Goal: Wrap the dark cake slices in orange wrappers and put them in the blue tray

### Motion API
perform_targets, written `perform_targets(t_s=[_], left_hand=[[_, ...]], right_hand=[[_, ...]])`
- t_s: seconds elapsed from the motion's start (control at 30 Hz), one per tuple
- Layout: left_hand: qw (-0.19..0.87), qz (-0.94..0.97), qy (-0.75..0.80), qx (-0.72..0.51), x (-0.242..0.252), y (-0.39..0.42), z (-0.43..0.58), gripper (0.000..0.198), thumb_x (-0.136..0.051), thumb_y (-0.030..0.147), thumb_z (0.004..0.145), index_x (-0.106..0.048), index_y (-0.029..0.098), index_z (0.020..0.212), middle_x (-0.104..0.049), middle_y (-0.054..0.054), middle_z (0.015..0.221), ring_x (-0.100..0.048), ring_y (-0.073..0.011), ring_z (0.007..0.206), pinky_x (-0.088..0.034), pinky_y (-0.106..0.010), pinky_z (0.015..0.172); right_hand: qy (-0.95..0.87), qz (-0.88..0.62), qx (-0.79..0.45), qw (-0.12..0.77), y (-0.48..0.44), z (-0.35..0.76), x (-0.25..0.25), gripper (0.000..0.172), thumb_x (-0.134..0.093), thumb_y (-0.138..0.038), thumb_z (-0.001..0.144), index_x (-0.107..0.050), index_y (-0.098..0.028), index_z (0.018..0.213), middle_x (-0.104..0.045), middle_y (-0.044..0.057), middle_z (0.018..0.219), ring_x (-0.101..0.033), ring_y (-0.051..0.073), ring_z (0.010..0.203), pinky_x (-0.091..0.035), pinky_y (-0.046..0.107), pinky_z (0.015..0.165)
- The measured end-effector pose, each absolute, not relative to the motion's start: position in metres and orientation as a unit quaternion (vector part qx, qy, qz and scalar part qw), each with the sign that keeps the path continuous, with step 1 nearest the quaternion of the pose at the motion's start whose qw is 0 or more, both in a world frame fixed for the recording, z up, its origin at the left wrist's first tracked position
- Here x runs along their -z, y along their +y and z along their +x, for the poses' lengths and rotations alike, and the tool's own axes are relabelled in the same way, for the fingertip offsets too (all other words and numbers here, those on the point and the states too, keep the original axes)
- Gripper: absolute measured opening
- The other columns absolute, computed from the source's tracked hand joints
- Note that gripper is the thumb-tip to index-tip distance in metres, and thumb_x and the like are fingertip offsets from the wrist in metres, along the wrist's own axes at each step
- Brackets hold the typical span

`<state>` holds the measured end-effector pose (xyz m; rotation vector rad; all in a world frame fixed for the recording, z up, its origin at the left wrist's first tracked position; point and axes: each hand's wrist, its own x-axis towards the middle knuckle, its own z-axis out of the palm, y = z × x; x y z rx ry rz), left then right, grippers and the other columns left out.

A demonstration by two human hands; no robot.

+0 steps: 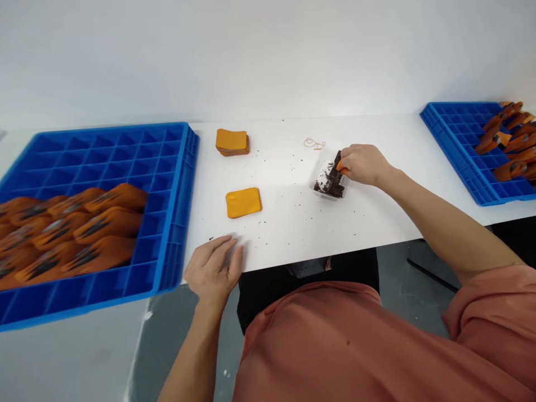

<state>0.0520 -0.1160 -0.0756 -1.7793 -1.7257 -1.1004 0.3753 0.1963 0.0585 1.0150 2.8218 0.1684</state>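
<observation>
You have two hands, one left hand and one right hand, and one white table. There are two blue trays for you: one left tray and one right tray. Both have lots of orange things, too blurry or piled up for you to count. You have one stack, one yellow pad, one clear box with many dark bits, and one tangle of thread.

Head view | readable text: none | labels, brands: none | numbers, signs: none
</observation>
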Motion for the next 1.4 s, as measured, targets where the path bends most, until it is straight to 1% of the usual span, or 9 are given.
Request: perform_targets(t_s=[0.2,0.37,0.47,0.57,0.77,0.87,1.0,1.2,1.4], left_hand=[[0.165,-0.621,-0.664,0.382,0.073,-0.118,0.051,0.016,-0.082,0.031,0.095,-0.082,0.022,0.109,-0.085,-0.009,0.105,-0.08,-0.026,0.093,-0.063,-0.039,0.086],[0.096,-0.629,-0.682,0.36,0.042,-0.098,0.052,0.021,-0.078,0.038,0.099,-0.084,0.025,0.115,-0.084,-0.01,0.114,-0.079,-0.0294,0.104,-0.063,-0.044,0.094],[0.06,-0.654,-0.707,0.262,0.022,-0.065,0.046,0.028,-0.079,0.044,0.096,-0.085,0.028,0.118,-0.083,-0.01,0.123,-0.076,-0.0355,0.115,-0.06,-0.05,0.103],[-0.004,-0.655,-0.743,0.138,0.011,-0.032,0.033,0.026,-0.083,0.041,0.089,-0.087,0.027,0.11,-0.083,-0.01,0.125,-0.075,-0.0387,0.115,-0.058,-0.05,0.101],[-0.067,-0.663,-0.743,0.062,0.004,-0.006,0.009,0.024,-0.074,0.043,0.092,-0.088,0.028,0.104,-0.083,-0.007,0.129,-0.076,-0.0364,0.115,-0.056,-0.043,0.094],[-0.047,-0.686,-0.725,0.036,0.002,-0.005,0.007,0.032,-0.058,0.045,0.102,-0.085,0.028,0.102,-0.083,-0.006,0.125,-0.076,-0.0319,0.11,-0.054,-0.039,0.088],[-0.008,-0.681,-0.732,0.007,0.001,-0.003,0.02,0.039,-0.044,0.035,0.108,-0.078,0.022,0.094,-0.081,-0.013,0.112,-0.075,-0.0295,0.096,-0.052,-0.037,0.082],[0.006,-0.658,-0.753,0.02,0.006,-0.006,0.035,0.039,-0.047,0.033,0.107,-0.081,0.02,0.094,-0.082,-0.016,0.115,-0.076,-0.0328,0.099,-0.051,-0.04,0.078],[-0.071,-0.649,-0.745,0.139,0.012,-0.009,0.017,0.021,-0.073,0.042,0.092,-0.086,0.027,0.088,-0.086,-0.008,0.111,-0.077,-0.0337,0.103,-0.055,-0.041,0.086]], right_hand=[[0.926,0.377,0.022,-0.025,0.196,0.39,-0.069,0.028,-0.063,-0.02,0.096,-0.088,-0.025,0.107,-0.08,0.005,0.108,-0.068,0.025,0.096,-0.042,0.036,0.074],[0.872,0.42,0.134,-0.21,0.172,0.426,-0.069,0.016,-0.073,-0.032,0.096,-0.088,-0.03,0.101,-0.078,0.004,0.101,-0.064,0.023,0.082,-0.048,0.039,0.077],[0.807,0.429,0.213,-0.345,0.145,0.449,-0.055,0.009,-0.083,-0.04,0.091,-0.087,-0.033,0.094,-0.077,0.004,0.093,-0.061,0.023,0.076,-0.047,0.042,0.071],[0.739,0.422,0.299,-0.432,0.113,0.468,-0.034,0.01,-0.093,-0.043,0.082,-0.086,-0.037,0.088,-0.074,0.002,0.087,-0.059,0.023,0.075,-0.046,0.042,0.068],[0.61,0.451,0.445,-0.476,0.054,0.487,0.003,0.018,-0.1,-0.036,0.071,-0.087,-0.036,0.084,-0.074,0.0,0.086,-0.065,0.022,0.081,-0.052,0.04,0.073],[0.577,0.461,0.479,-0.474,0.035,0.488,0.014,0.019,-0.1,-0.036,0.069,-0.087,-0.034,0.082,-0.075,0.001,0.087,-0.066,0.022,0.082,-0.054,0.038,0.072],[0.563,0.464,0.5,-0.468,0.02,0.486,0.021,0.021,-0.101,-0.041,0.068,-0.086,-0.032,0.081,-0.075,0.002,0.085,-0.068,0.023,0.081,-0.056,0.039,0.069],[0.584,0.442,0.516,-0.445,0.003,0.484,0.019,0.014,-0.098,-0.038,0.074,-0.086,-0.034,0.081,-0.073,0.001,0.082,-0.064,0.02,0.074,-0.053,0.037,0.066],[0.575,0.435,0.534,-0.442,-0.009,0.478,0.013,0.018,-0.099,-0.043,0.073,-0.086,-0.033,0.079,-0.075,0.002,0.083,-0.07,0.023,0.079,-0.059,0.039,0.07]])
